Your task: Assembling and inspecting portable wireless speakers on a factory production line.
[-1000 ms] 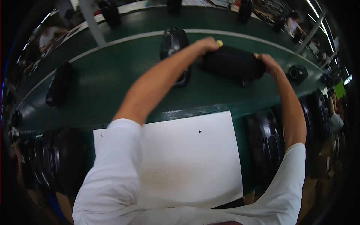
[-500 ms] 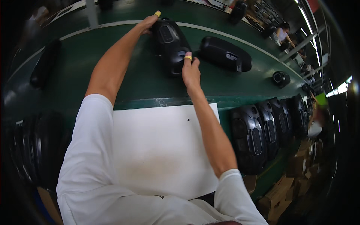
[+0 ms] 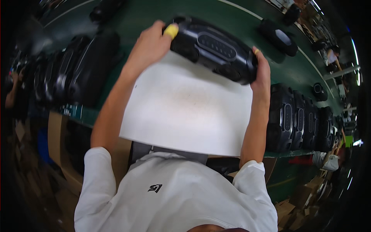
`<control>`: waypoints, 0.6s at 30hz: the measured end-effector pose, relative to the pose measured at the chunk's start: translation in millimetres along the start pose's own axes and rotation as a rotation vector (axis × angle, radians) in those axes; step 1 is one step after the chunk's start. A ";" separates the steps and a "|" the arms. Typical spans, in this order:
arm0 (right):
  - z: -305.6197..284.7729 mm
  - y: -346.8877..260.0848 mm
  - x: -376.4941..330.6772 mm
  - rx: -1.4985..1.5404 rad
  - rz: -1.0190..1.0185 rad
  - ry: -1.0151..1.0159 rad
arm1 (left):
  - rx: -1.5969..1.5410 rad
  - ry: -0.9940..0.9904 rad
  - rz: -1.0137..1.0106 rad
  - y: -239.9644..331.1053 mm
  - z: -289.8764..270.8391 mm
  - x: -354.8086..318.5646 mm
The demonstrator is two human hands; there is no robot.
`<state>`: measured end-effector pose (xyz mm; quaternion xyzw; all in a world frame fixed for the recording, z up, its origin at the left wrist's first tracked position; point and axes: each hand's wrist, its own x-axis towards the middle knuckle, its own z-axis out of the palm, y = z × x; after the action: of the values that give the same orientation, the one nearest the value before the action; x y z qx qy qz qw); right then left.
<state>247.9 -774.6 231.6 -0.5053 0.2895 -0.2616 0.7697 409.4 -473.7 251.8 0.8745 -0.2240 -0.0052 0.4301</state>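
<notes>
A black, rounded portable speaker (image 3: 214, 48) with an oval button panel is held up between my two hands, over the far part of a white board (image 3: 189, 112). My left hand (image 3: 154, 44) grips its left end, with a yellow thumb cover resting on the casing. At the opposite end my right hand (image 3: 262, 71) is closed around the side, its thumb on the upper edge. The speaker tilts down toward the right. Most of the fingers are hidden behind the casing.
Several similar speakers stand in a row at the left (image 3: 73, 73) and in another row at the right (image 3: 293, 116). One more speaker (image 3: 277, 36) lies farther back on the green surface (image 3: 216, 13). Cardboard boxes (image 3: 299, 205) sit low on the right. Other people are in the background.
Both hands have drawn the speaker nearer, off the green surface and over the white board. It has turned from nearly lengthwise to mostly crosswise. The head view has shifted too.
</notes>
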 end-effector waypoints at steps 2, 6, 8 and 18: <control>-19.4 17.8 -36.4 -0.068 0.043 -0.027 | -0.047 -0.052 -0.049 -20.6 -7.6 -75.4; -41.1 61.4 -56.4 -0.175 0.120 -0.227 | -0.121 -0.006 -0.088 -46.9 -19.0 -181.6; -55.4 67.4 -64.7 -0.161 0.114 -0.140 | -0.289 0.024 -0.097 -41.3 -11.0 -200.2; -77.0 60.6 -80.9 -0.250 0.118 -0.008 | 0.181 0.715 -0.424 -182.9 -153.6 -325.4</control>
<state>143.7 -745.3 165.2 -0.5803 0.3459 -0.1760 0.7160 218.5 -132.7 150.8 0.8823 0.1244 0.2298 0.3916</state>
